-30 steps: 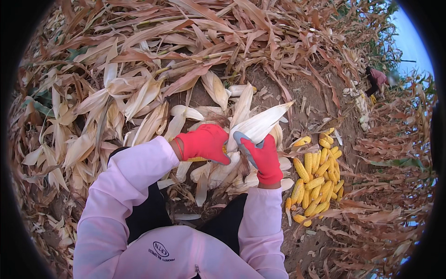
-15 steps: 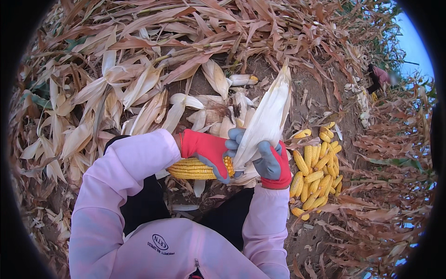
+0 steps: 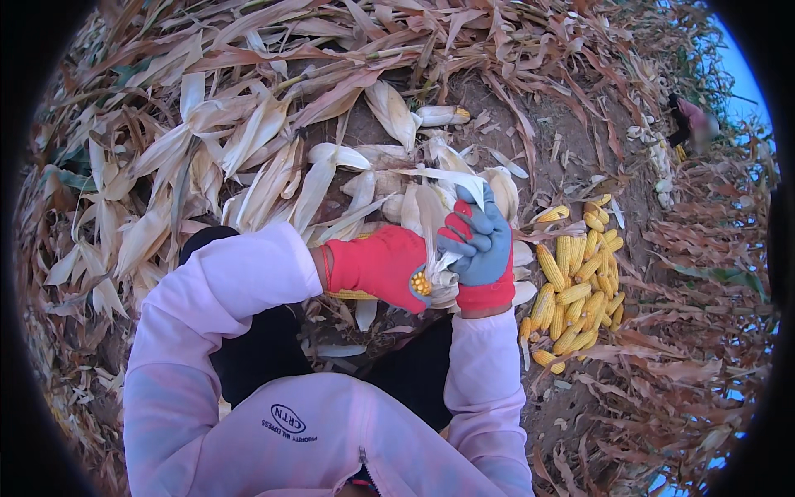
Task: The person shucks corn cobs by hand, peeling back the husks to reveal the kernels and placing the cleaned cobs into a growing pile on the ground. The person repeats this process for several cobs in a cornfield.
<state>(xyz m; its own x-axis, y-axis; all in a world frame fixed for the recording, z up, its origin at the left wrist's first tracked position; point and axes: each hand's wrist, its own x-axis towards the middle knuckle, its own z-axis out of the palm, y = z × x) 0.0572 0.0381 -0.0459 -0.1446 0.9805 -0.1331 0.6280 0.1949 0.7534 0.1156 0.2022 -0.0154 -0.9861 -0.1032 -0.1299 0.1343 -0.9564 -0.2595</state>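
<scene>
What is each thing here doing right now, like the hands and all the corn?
left hand: closed around the corn cob.
right hand: gripping the husk.
corn cob: held, mostly covered, a few yellow kernels showing.
husk: pale, dry, partly peeled away from the cob.
pile of cobs: husked, yellow, lying on the ground.
loose husks: dry, scattered over the soil.

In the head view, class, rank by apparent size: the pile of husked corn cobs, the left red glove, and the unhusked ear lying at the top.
1. Pile of husked corn cobs
2. Left red glove, though nearness to the camera enlarges it
3. Unhusked ear
</scene>
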